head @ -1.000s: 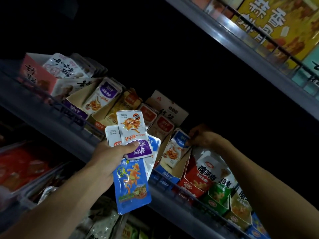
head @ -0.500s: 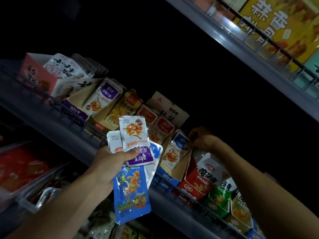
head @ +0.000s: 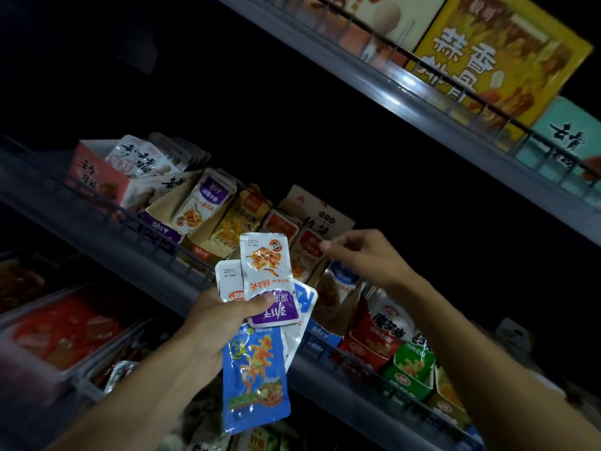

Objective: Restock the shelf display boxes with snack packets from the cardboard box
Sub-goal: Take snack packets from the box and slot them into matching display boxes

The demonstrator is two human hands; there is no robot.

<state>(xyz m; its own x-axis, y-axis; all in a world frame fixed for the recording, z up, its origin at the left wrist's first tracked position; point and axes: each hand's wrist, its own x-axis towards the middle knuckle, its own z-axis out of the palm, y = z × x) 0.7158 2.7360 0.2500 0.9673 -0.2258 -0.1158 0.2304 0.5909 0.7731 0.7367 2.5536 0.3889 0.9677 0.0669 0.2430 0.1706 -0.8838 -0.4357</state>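
Your left hand [head: 224, 323] clamps a fan of snack packets [head: 265, 281] before the shelf's display boxes [head: 162, 229]; your right hand [head: 361, 255] hovers empty, fingers loosely curled. They look light, limp and slick, so pinch one by its sealed top edge.

One head-worn view tilts up, close to the shelf [head: 97, 229] and hands.

A large yellow box [head: 497, 56] with printed characters is seen on the upper shelf [head: 406, 89], with a teal box [head: 566, 141] just beside it. Red trays [head: 65, 330] are stacked at lower left, blurred. The background is left dark.
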